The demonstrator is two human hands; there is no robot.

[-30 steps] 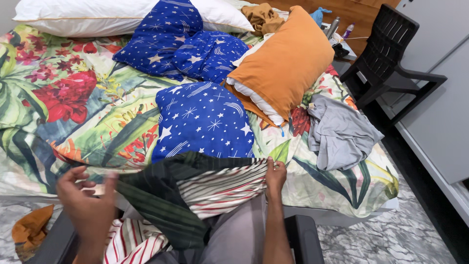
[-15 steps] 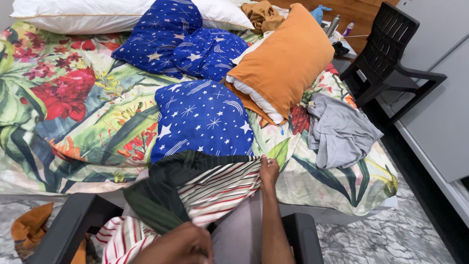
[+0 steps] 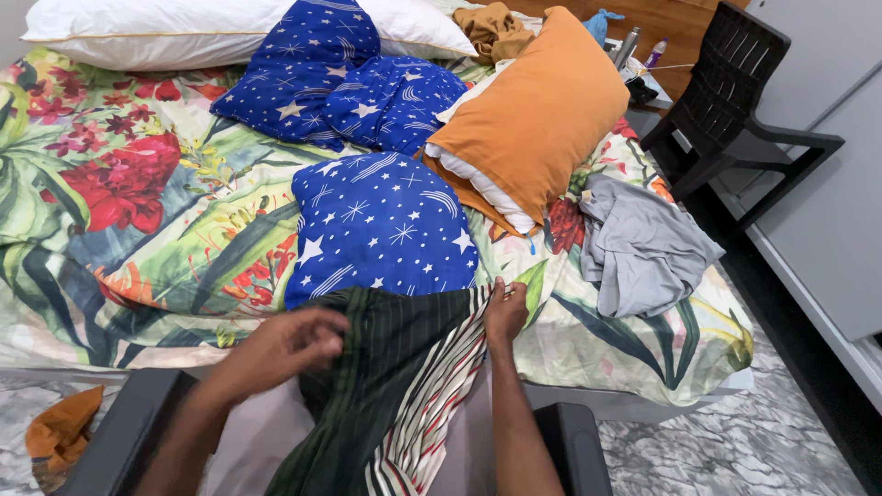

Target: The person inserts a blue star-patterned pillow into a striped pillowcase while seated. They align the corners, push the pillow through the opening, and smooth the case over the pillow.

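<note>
The dark green pinstriped cloth with a white, red and black striped panel (image 3: 404, 386) hangs crumpled between both hands at the near edge of the bed, its upper edge lying against a blue star-printed pillow (image 3: 381, 230). The left hand (image 3: 289, 344) is closed, fingers bunching the green fabric at its left side. The right hand (image 3: 505, 308) pinches the upper corner of the striped panel between thumb and fingers. The bed carries a floral sheet of red flowers and green leaves (image 3: 138, 211). Behind the near pillow lie two more blue starry pillows (image 3: 349, 83), an orange pillow (image 3: 537, 110) and a crumpled grey garment (image 3: 643, 243). A black plastic chair (image 3: 735, 101) stands to the right.
</note>
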